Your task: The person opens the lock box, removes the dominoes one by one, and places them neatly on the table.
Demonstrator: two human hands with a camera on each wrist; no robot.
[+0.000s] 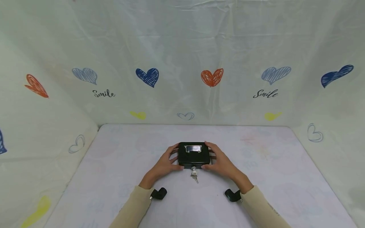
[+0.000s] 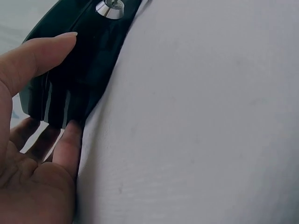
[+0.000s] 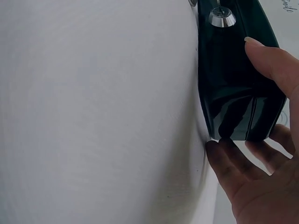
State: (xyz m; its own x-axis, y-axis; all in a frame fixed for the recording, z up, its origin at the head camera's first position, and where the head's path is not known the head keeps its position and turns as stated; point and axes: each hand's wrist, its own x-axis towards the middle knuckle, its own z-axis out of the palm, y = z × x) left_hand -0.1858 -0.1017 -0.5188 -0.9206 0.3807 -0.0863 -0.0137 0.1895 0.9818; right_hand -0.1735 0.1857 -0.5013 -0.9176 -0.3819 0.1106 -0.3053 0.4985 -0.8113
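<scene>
A small black cash box (image 1: pixel 193 155) with a silver handle (image 1: pixel 193 148) on its lid sits on the white table. Its front carries a round silver lock (image 3: pixel 222 17), from which keys (image 1: pixel 194 175) hang toward the person. My left hand (image 1: pixel 166 162) grips the box's left end, thumb on the front face and fingertips against the side. At the opposite end my right hand (image 1: pixel 221 161) holds it the same way, its thumb (image 3: pixel 266 58) on the front near the lock. The lid is down, so the inside is hidden.
The white-covered table (image 1: pixel 137 139) runs back to a pale curtain (image 1: pixel 176 41) printed with hearts and "Smile". Similar sheeting hangs at both sides. Each sleeve cuff has a black wrist device (image 1: pixel 158 193) beside it.
</scene>
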